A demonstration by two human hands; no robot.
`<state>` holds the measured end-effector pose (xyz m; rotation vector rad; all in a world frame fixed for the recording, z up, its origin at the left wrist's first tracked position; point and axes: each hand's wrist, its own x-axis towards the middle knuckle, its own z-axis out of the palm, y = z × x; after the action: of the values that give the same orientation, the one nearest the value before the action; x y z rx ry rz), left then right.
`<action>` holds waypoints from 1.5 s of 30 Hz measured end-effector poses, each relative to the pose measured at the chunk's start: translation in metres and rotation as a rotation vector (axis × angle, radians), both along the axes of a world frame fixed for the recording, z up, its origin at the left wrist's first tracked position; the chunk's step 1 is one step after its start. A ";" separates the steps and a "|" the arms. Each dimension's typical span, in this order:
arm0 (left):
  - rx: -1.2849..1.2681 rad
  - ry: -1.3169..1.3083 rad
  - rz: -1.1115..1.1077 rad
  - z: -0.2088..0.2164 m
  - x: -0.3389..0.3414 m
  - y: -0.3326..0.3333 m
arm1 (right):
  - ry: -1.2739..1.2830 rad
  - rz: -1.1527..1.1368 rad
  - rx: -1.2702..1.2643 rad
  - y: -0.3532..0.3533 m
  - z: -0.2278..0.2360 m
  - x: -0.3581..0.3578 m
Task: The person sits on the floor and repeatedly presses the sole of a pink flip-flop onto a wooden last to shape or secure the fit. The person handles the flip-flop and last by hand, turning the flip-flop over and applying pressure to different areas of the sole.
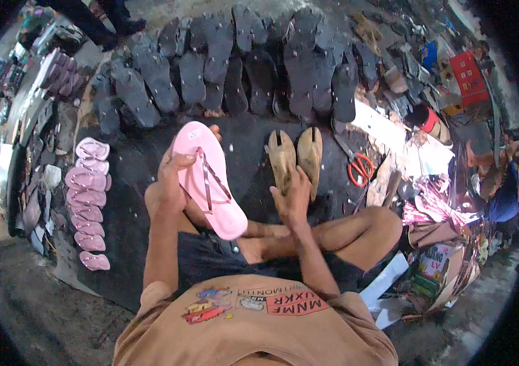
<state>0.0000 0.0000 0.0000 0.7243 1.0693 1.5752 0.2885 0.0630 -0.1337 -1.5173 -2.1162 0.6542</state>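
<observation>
Crossed legs (363, 235) nearest, pink sandal (212, 183) above them, heel end twd body; L hand (173, 177) clamped on its L edge, thumb on top; R hand (293, 198) well apart, to R of sandal, fingers on lower ends of 2 wooden lasts (309, 157), can't tell if gripping. Farther out: pink sandal row (89, 198) on L; orange-handled scissors (360, 170) on R; dark soles (261, 76) across far side.
</observation>
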 end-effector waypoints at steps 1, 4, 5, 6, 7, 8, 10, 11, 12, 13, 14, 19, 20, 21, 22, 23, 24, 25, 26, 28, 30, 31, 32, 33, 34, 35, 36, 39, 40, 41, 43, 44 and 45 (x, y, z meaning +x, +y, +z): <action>0.063 -0.103 -0.016 -0.006 -0.003 0.024 | 0.040 -0.055 0.271 0.020 0.004 -0.008; -0.128 -0.350 0.045 0.009 0.011 -0.018 | -0.057 -0.275 0.203 -0.014 0.018 0.031; -0.114 -0.389 0.050 0.006 0.009 -0.001 | -0.023 -0.234 0.097 0.002 0.011 0.043; -0.065 -0.476 0.001 -0.005 0.001 0.026 | 0.038 -0.192 0.005 0.025 -0.002 0.045; -0.025 -0.540 0.013 -0.006 0.006 0.033 | 0.079 -0.129 -0.122 0.031 0.002 0.039; -0.019 -0.515 0.064 -0.004 0.005 0.040 | 0.075 -0.088 -0.233 0.024 0.012 0.046; -0.022 -0.519 0.119 -0.004 0.000 0.055 | 0.551 -0.267 -0.524 0.018 0.023 0.050; 0.001 -0.507 0.145 -0.006 -0.007 0.060 | 0.745 -0.292 -0.613 0.011 0.035 0.054; 0.019 -0.499 0.173 -0.011 -0.014 0.062 | 0.932 -0.319 -0.707 0.000 0.060 0.060; 0.025 -0.487 0.196 -0.015 -0.020 0.061 | 1.124 -0.358 -0.809 -0.010 0.085 0.062; 0.008 -0.501 0.219 -0.019 -0.025 0.064 | 1.007 -0.194 -0.720 -0.016 0.106 0.063; 0.020 -0.452 0.276 -0.019 -0.040 0.065 | 0.323 0.479 -0.168 -0.021 0.211 0.048; 0.031 -0.455 0.294 -0.014 -0.039 0.068 | 0.325 0.487 -0.199 -0.026 0.212 0.043; 0.066 -0.424 0.217 -0.004 -0.030 0.068 | 0.327 0.493 -0.229 -0.029 0.212 0.038; 0.097 -0.401 0.139 0.010 -0.014 0.063 | 0.321 0.495 -0.262 -0.034 0.211 0.034; 0.128 -0.377 0.062 0.018 -0.001 0.058 | 0.422 0.437 -0.319 -0.039 0.206 0.029; 0.099 -0.272 0.088 0.019 0.007 0.051 | 0.527 0.387 -0.371 -0.045 0.200 0.022; 0.061 -0.327 0.086 0.018 0.021 0.042 | 0.630 0.332 -0.428 -0.051 0.192 0.017; 0.053 -0.394 0.056 0.019 0.030 0.040 | 0.747 0.248 -0.585 -0.056 0.187 0.012; 0.046 -0.491 0.014 0.025 0.045 0.031 | 0.750 0.226 -0.521 -0.070 0.178 0.006; 0.065 -0.544 -0.024 0.030 0.058 0.024 | 0.713 0.263 -0.312 -0.075 0.162 -0.004; 0.065 -0.520 0.016 0.031 0.064 0.023 | 0.795 0.233 -0.382 -0.077 0.162 -0.010; 0.065 -0.496 0.056 0.032 0.071 0.023 | 0.875 0.203 -0.453 -0.079 0.163 -0.016; 0.064 -0.467 0.099 0.032 0.075 0.020 | 0.960 0.174 -0.525 -0.081 0.161 -0.019; 0.076 -0.439 0.107 0.023 0.075 0.014 | 0.890 0.221 -0.418 -0.080 0.156 -0.016; 0.020 -0.514 0.105 0.015 0.079 0.000 | 0.784 0.244 -0.327 -0.084 0.156 -0.013; -0.025 -0.589 0.108 0.006 0.087 -0.019 | 0.677 0.276 -0.230 -0.086 0.156 -0.012; -0.350 -0.361 0.231 -0.007 0.137 -0.066 | 0.341 0.350 -0.108 -0.098 0.160 -0.017; -0.441 -0.301 0.181 -0.009 0.128 -0.073 | 0.406 0.413 -0.172 -0.097 0.164 -0.014; -0.461 -0.406 0.123 -0.005 0.121 -0.089 | 0.471 0.476 -0.238 -0.092 0.169 -0.008; -0.449 -0.603 -0.003 0.021 0.104 -0.111 | 1.153 0.269 -1.017 -0.089 0.174 0.017; -0.474 -0.539 0.033 0.055 0.112 -0.114 | 1.068 0.068 -0.824 -0.096 0.163 0.023; -0.523 -0.585 0.032 0.076 0.121 -0.124 | 0.893 0.060 -0.911 -0.103 0.170 0.024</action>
<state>0.1206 -0.1238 0.0764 -0.1091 0.9786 1.3222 0.3129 -0.0405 0.0363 -1.1308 -1.1818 2.0384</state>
